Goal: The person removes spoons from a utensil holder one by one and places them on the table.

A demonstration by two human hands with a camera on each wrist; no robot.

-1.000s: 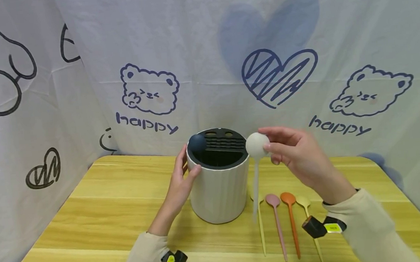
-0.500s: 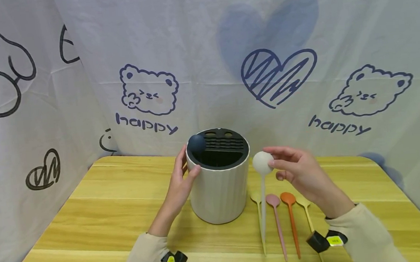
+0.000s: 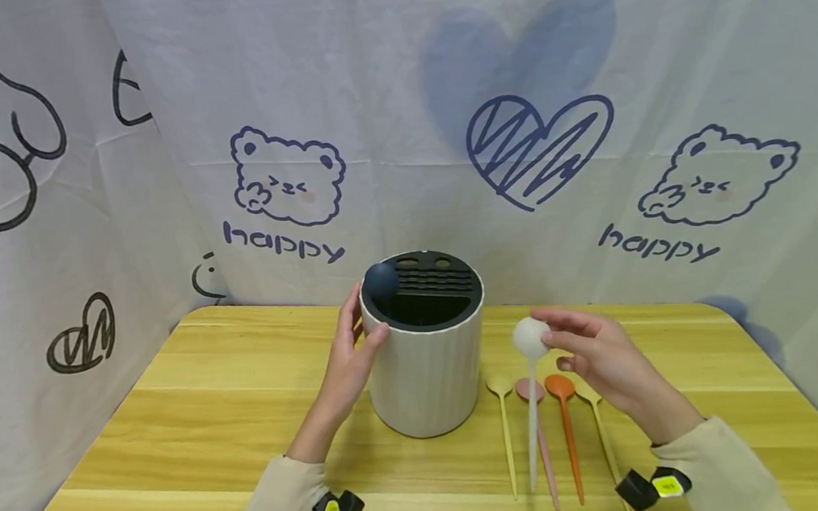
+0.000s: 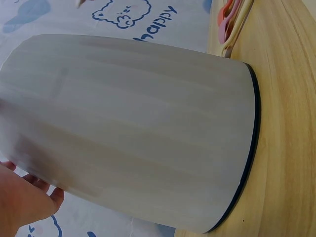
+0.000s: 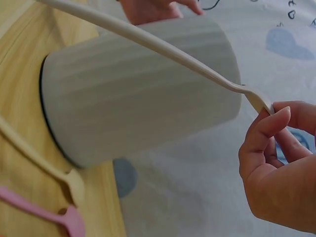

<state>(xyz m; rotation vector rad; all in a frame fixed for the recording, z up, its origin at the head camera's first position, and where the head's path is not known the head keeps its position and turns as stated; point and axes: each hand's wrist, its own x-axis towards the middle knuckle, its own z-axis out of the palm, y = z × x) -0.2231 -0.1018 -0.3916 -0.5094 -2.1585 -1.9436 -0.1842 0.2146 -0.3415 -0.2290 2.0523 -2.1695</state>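
My left hand (image 3: 352,354) grips the left side of a white ribbed utensil holder (image 3: 426,384), thumb in front and fingers around the far side near the rim. A dark blue spoon (image 3: 382,280) stands in the holder, only its round head showing above the black insert (image 3: 435,284). To the right, my right hand (image 3: 600,356) pinches a white spoon (image 3: 531,337) by the edge of its bowl, handle hanging down. In the right wrist view the long handle (image 5: 163,47) crosses in front of the holder, with thumb and fingertips at the bowl.
On the wooden table (image 3: 177,438) several spoons lie side by side: a pale yellow one (image 3: 503,418), a pink one (image 3: 544,446), an orange one (image 3: 565,412) and another yellow one (image 3: 601,425). A printed cloth (image 3: 396,110) hangs behind the table.
My right hand has moved down and to the right with the white spoon, away from the holder, so its handle now overlaps the pink spoon. The left hand stays on the holder.
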